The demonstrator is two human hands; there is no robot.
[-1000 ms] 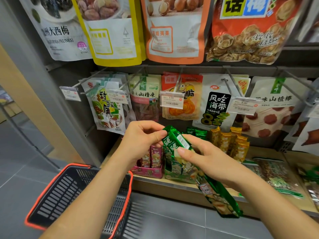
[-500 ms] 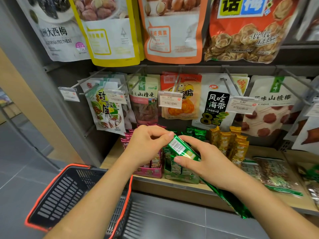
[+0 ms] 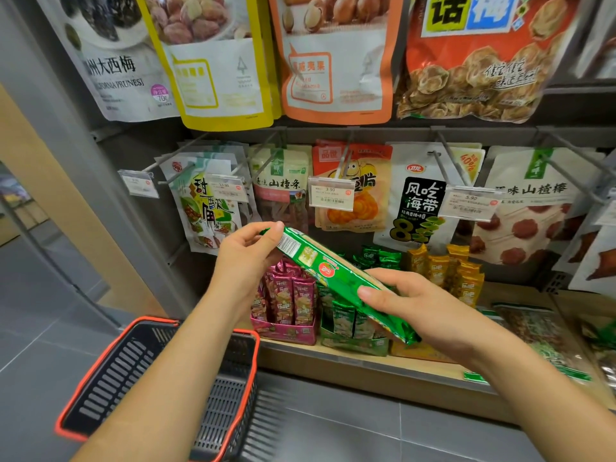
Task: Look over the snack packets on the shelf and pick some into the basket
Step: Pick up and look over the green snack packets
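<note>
Green pkt (image 3: 320, 265) lifted higher vs before, tilted; L hand (image 3: 246, 261) pinches upper end, R hand (image 3: 423, 305) grips lower end.

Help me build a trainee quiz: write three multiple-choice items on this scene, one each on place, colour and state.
1. Where is the shopping basket? A) on the shelf B) below the left arm C) on a peg
2. Its rim colour? A) blue B) white C) orange-red
3. The green snack packet is? A) held by both hands B) in the basket C) hanging
Answers: B, it sits under the left arm; C, rim shows orange-red; A, left hand pinches one end, right hand grips the other.
</note>
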